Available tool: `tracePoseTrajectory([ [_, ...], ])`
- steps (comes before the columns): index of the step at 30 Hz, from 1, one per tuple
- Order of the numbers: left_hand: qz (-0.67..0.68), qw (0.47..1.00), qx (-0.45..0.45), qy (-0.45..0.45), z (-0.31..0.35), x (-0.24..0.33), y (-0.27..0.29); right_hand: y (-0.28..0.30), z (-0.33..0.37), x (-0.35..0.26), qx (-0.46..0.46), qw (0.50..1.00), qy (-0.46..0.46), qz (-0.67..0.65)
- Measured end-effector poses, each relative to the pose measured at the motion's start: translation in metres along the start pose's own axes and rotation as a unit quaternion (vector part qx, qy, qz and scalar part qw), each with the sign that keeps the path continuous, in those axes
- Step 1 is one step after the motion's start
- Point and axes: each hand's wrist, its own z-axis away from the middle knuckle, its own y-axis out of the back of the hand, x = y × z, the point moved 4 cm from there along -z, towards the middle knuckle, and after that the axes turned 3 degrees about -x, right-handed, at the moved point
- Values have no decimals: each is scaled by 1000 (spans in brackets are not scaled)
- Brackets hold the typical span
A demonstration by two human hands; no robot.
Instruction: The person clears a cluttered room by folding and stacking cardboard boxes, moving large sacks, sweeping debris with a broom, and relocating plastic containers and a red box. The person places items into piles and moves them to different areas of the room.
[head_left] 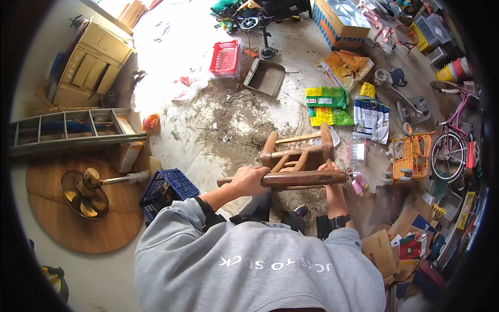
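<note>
A brown wooden stool (305, 179) is held up in front of my body, turned on its side with its legs and crossbars pointing away from me. My left hand (249, 181) is closed around its left end, fingers wrapped over the wood. At the right end my right hand (329, 167) grips the frame near a leg, its fingers partly hidden behind the wood. Beneath the stool is a floor strewn with dirt (228, 125). Beyond it a grey dustpan (266, 78) lies tilted.
To my left stand a blue plastic crate (169, 190), a round wooden tabletop (57, 218) bearing a fan, and a ladder (78, 130). A red basket (225, 58) sits ahead. Rightward are plastic bags (327, 106), an orange cart (410, 153), a pink bicycle (448, 148) and cardboard (379, 252).
</note>
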Motion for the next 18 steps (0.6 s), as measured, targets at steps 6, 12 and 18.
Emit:
tracePoseTrajectory([
  [6, -36, 995, 3, 92, -89, -47, 7, -110, 67, 37, 48, 985, 23, 163],
  [12, -100, 980, 76, 156, -203, -145, 65, -56, 160, -47, 126, 959, 180, 182],
  [18, -94, 951, 47, 290, -227, -263, 105, 72, 239, -109, 325, 920, 193, 104],
])
